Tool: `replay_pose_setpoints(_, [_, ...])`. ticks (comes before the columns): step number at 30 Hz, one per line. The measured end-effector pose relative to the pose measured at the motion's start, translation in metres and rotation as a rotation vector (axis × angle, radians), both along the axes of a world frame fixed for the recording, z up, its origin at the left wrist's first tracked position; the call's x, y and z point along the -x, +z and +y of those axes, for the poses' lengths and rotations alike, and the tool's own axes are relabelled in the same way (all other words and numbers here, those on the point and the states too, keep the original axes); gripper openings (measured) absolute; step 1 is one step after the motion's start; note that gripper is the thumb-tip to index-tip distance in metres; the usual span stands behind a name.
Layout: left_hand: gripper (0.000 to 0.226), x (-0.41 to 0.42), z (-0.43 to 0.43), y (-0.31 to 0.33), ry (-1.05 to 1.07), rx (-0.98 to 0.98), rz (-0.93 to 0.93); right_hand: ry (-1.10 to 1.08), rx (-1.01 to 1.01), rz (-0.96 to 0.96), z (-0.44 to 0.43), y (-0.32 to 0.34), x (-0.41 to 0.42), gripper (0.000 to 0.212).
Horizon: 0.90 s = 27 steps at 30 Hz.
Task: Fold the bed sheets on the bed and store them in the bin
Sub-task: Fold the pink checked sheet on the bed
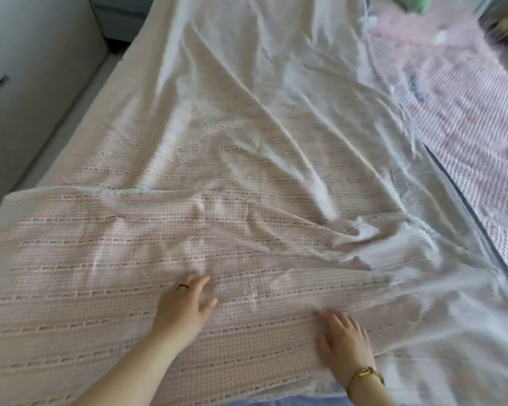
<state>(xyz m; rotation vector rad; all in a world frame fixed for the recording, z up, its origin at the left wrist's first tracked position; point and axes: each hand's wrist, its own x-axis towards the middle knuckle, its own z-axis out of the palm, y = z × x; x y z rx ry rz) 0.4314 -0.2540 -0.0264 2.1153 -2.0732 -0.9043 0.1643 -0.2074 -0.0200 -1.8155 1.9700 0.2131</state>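
Right hand (344, 342), a gold bracelet (364, 373) on its wrist, lies palm down on the pink checked sheet (159, 259), fingers straight, spread and pointing far and slightly left, holding nothing. Left hand (185, 303) rests flat just beside it to the left. Its fingers are straight and point far and right, with a dark ring (183, 286) on one, and its forearm comes in from the near left.

Both press on a near flap of the sheet that is folded over, whose raw edge (100, 191) runs left to right. Beyond that edge the sheet shows a paler side. Its long axis runs from near to far along the bed (291, 402), with creases fanning out towards the far right.

Another pink striped cloth (467, 127) lies along the right side, blurred. A grey cabinet (27, 68) stands to the left of the bed.
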Motion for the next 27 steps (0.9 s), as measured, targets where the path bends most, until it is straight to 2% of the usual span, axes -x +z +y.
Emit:
replay_pose_setpoints(3, [0.042, 0.091, -0.049, 0.003, -0.017, 0.146, 0.057, -0.045, 0.030, 0.019, -0.034, 0.006, 0.090, 0.030])
replay_pose_setpoints(4, [0.041, 0.121, -0.067, 0.001, -0.046, 0.202, 0.074, -0.095, 0.015, 0.016, -0.046, 0.009, 0.118, 0.032])
replay_pose_setpoints(5, [0.037, 0.147, -0.084, 0.001, -0.047, 0.263, 0.072, -0.113, 0.084, 0.012, -0.054, 0.007, 0.145, 0.034])
replay_pose_setpoints(7, [0.032, 0.193, -0.115, 0.010, -0.006, 0.270, 0.117, -0.224, 0.122, -0.025, -0.072, 0.003, 0.194, 0.032])
replay_pose_setpoints(10, [0.053, 0.261, -0.157, 0.020, -0.035, 0.127, 0.126, -0.452, 0.193, -0.060, -0.103, 0.006, 0.256, 0.036])
replay_pose_setpoints(13, [0.042, 0.309, -0.190, 0.015, -0.094, -0.216, 0.135, -0.632, 0.252, -0.150, -0.137, 0.003, 0.301, 0.047])
replay_pose_setpoints(16, [0.048, 0.339, -0.208, 0.008, -0.158, -0.370, 0.140, -0.576, 0.143, -0.188, -0.167, 0.004, 0.328, 0.057])
replay_pose_setpoints(18, [0.035, 0.355, -0.210, 0.001, -0.242, -0.448, 0.123, -0.517, 0.029, -0.151, -0.183, 0.006, 0.338, 0.059])
replay_pose_setpoints(19, [0.020, 0.359, -0.209, -0.002, -0.284, -0.446, 0.089, -0.446, -0.011, -0.106, -0.188, 0.007, 0.339, 0.057])
replay_pose_setpoints(20, [0.018, 0.362, -0.209, -0.003, -0.329, -0.438, 0.050, -0.371, -0.053, -0.064, -0.192, 0.008, 0.338, 0.053])
replay_pose_setpoints(22, [0.031, 0.365, -0.213, 0.000, -0.406, -0.442, -0.007, -0.309, -0.111, -0.059, -0.197, 0.006, 0.337, 0.046])
replay_pose_setpoints(25, [0.031, 0.367, -0.231, 0.015, -0.453, -0.466, 0.054, -0.341, -0.139, -0.126, -0.200, 0.006, 0.335, 0.013])
replay_pose_setpoints(27, [0.026, 0.368, -0.250, 0.036, -0.462, -0.368, 0.090, -0.379, -0.089, -0.245, -0.198, 0.009, 0.340, 0.016])
